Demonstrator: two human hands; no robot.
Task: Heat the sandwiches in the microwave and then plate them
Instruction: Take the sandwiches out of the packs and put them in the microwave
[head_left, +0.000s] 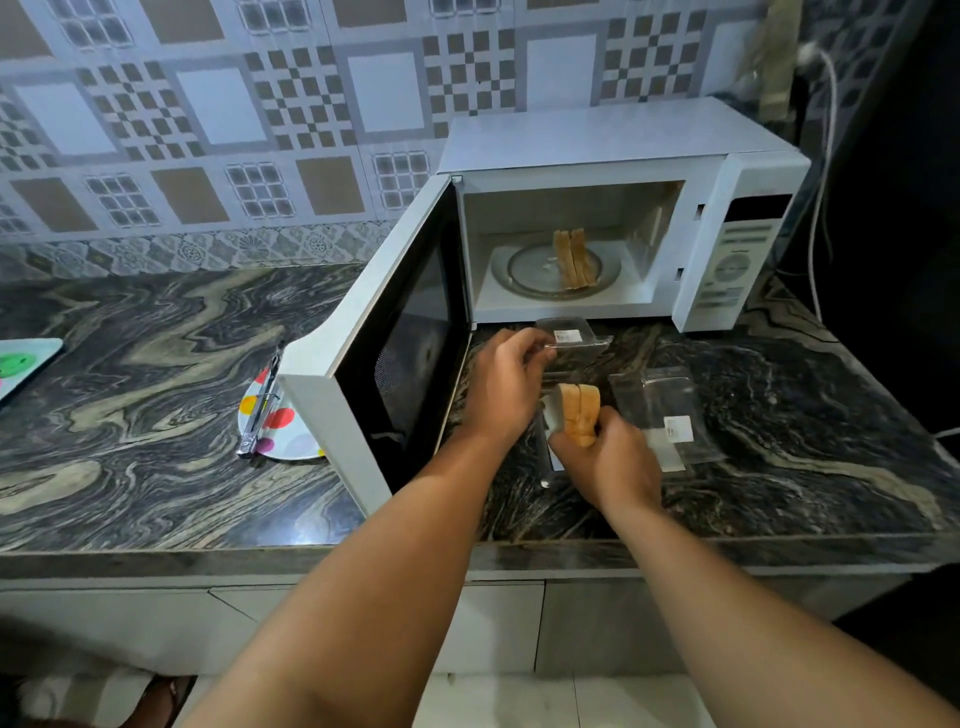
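Note:
A white microwave (613, 150) stands at the back right with its door (384, 338) swung open to the left. One sandwich (574, 258) stands on edge on the glass turntable (524, 270) inside. In front of the microwave, my right hand (608, 462) grips a second sandwich (579, 413), partly out of its clear plastic pack (571, 338). My left hand (506, 384) pinches the lid of that pack. A polka-dot plate (278, 431) lies on the counter left of the door.
An empty clear sandwich pack (667, 415) lies on the marbled counter (156, 389) right of my hands. Metal tongs (262, 405) rest across the plate. A green-patterned board (21, 364) sits at the far left edge. A white cable (826, 156) hangs right of the microwave.

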